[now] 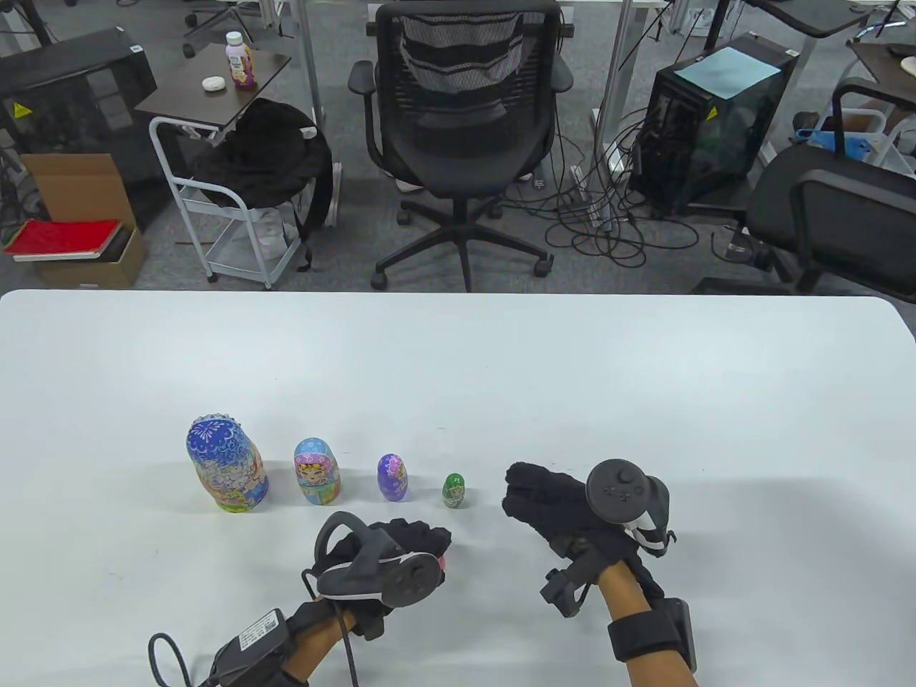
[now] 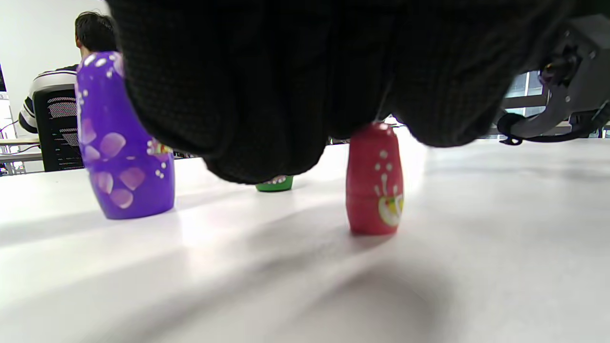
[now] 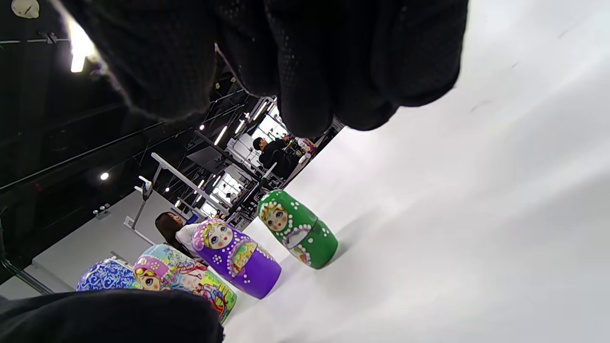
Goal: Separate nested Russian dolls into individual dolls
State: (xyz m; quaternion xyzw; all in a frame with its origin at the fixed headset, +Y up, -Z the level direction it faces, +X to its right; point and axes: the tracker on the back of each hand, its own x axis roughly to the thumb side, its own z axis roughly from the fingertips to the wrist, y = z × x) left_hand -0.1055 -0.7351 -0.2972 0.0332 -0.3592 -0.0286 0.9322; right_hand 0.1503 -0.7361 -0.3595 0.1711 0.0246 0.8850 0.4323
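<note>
Four dolls stand in a row on the white table (image 1: 644, 401): a large blue doll (image 1: 227, 465), a light-blue and pink doll (image 1: 317, 472), a purple doll (image 1: 393, 478) and a small green doll (image 1: 454, 491). My left hand (image 1: 411, 544) is just in front of the purple and green dolls. In the left wrist view its fingers (image 2: 267, 95) sit on the top of a tiny red doll (image 2: 374, 186) that stands upright on the table. A sliver of the red doll (image 1: 444, 562) shows at the hand's right edge. My right hand (image 1: 533, 501) is right of the green doll, loosely curled and empty.
In the right wrist view the green doll (image 3: 298, 228), purple doll (image 3: 238, 257), light-blue doll (image 3: 186, 276) and blue doll (image 3: 105, 276) line up away from my right fingers (image 3: 305, 71). An office chair (image 1: 465, 107) stands beyond the table's far edge.
</note>
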